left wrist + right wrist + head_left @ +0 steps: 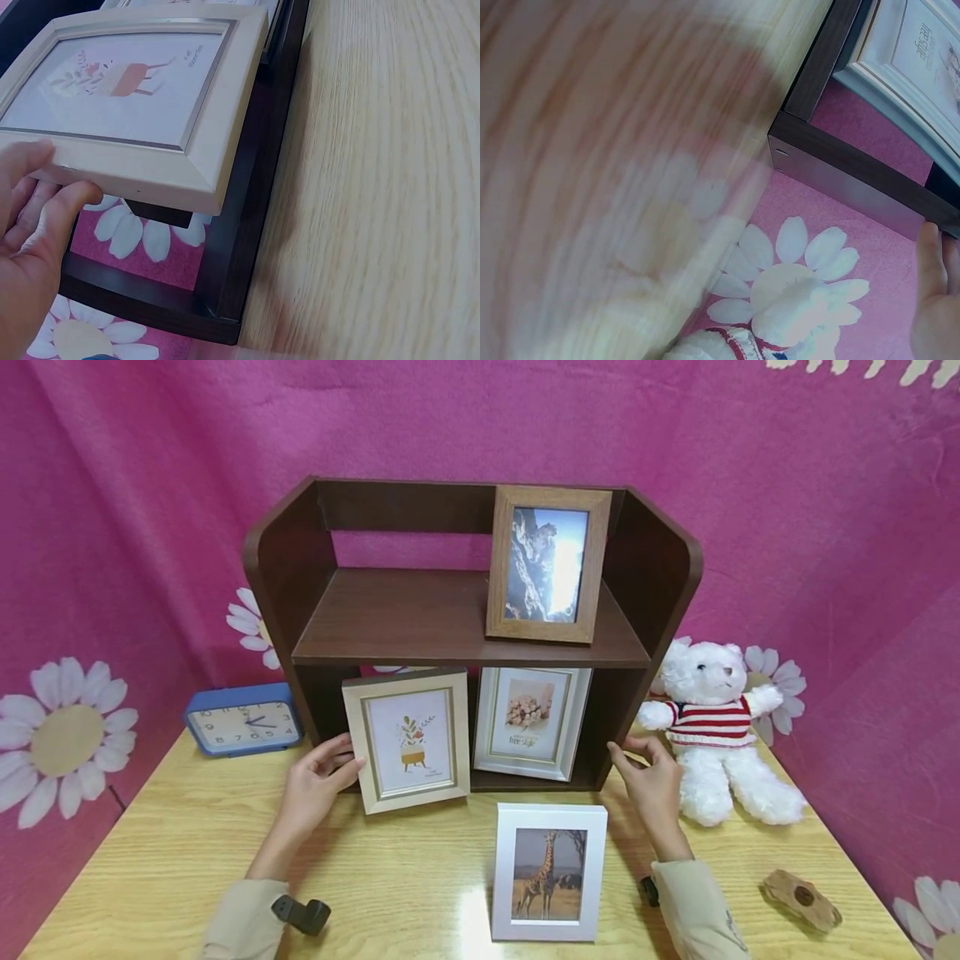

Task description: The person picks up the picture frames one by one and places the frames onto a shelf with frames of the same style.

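Observation:
With the thumb below the edge and fingers on the side, my left hand point(318, 777) grips a cream picture frame point(217, 142) by its left edge. The frame shows a plant in a yellow pot and leans in front of the lower left part of a dark brown shelf point(450, 610). My right hand point(651, 777) touches the shelf's right side panel near the bottom, its fingers fairly straight in the right wrist view. A silver-white picture frame point(483, 760) stands in the lower right part of the shelf. On the upper board stands a brown wooden picture frame point(501, 568).
A white picture frame with a giraffe photo point(550, 930) is at the table's front. Left of the shelf stands a blue alarm clock point(243, 718). To the right sits a white teddy bear point(708, 727), with a brown piece point(801, 900) in front. A pink curtain point(465, 418) hangs behind.

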{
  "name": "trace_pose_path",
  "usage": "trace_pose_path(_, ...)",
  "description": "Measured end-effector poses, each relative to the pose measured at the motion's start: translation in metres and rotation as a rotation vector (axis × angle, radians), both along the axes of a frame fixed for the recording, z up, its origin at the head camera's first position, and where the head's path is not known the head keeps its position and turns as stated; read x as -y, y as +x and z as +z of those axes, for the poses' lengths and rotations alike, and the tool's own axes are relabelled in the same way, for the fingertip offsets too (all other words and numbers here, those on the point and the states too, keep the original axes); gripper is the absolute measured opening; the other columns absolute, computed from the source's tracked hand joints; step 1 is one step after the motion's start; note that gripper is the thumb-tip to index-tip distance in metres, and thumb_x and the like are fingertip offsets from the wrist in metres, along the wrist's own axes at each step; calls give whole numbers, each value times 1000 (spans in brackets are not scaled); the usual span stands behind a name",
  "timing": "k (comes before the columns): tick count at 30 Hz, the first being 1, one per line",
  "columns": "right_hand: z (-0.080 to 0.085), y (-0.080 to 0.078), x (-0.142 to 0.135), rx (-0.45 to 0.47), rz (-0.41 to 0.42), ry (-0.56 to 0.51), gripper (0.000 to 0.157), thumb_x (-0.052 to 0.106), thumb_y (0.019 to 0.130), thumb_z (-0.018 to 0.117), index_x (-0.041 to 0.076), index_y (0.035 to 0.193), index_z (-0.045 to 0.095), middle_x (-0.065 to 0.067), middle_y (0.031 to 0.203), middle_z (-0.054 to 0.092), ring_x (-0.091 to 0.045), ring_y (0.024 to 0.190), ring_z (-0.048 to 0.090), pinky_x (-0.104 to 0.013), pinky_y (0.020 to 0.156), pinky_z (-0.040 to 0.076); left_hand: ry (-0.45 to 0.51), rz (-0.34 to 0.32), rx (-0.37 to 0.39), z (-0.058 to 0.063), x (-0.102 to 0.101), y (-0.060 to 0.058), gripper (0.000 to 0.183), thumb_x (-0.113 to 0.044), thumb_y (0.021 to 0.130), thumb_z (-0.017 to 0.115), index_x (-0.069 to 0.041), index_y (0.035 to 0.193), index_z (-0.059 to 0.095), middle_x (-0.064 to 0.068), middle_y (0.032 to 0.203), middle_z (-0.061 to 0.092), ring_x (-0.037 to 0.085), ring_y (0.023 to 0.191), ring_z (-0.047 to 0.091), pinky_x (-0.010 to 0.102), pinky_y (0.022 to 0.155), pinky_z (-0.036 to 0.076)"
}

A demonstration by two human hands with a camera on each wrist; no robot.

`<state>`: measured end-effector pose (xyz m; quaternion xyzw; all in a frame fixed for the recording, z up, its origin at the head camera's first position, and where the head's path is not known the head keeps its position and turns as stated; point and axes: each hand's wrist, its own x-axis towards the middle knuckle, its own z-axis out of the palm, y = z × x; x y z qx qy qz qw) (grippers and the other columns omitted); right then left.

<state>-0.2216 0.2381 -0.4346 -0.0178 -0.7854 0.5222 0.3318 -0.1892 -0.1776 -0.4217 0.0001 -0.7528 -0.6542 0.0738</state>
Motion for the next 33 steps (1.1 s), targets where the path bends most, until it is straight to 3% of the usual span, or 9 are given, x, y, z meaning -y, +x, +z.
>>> trace_pose_path(11, -2, -1, -1, 2, 26, -22, 15, -4, 78, 73, -12, 83, 62, 20, 77, 57, 15, 72, 56, -7, 64, 51, -18, 10, -50, -2, -5, -8, 44, -3, 92, 60, 2, 134, 48, 22, 127, 53, -6, 94, 55, 12, 79, 52)
trace_pose_path(19, -2, -1, -1, -1, 16, 2, 15, -5, 78, 73, -12, 83, 62, -9, 82, 65, 14, 73, 56, -7, 65, 51, -88, 35, -113, -2, -10, -16, 43, -6, 92, 61, 2, 133, 50, 21, 125, 55, -8, 93, 54, 9, 79, 49)
trace_pose_path(24, -2, -1, -1, -1, 19, 5, 15, -5, 78, 73, -12, 83, 62, -8, 82, 65, 15, 73, 56, -8, 65, 51, -108, 47, -131, -2, -11, -21, 42, -6, 93, 60, 3, 133, 50, 21, 124, 55, -6, 93, 54, 8, 77, 48)
trace_pose_path(30, -1, 0, 0, -9, 20, -14, 14, -5, 77, 74, -10, 82, 62, 10, 78, 61, 8, 75, 59, -9, 65, 53, -166, 46, -123, -2, -13, -26, 43, -7, 94, 58, 2, 135, 48, 20, 126, 55, 11, 103, 58, 7, 77, 47)
trace_pose_path(33, -1, 0, 0, -10, 15, -17, 14, -4, 77, 74, -10, 81, 62, 12, 78, 60, 0, 76, 63, -10, 66, 53, -171, 42, -102, -3, -14, -27, 43, -7, 95, 56, 1, 136, 47, 19, 127, 54, 23, 109, 57, 7, 77, 47)
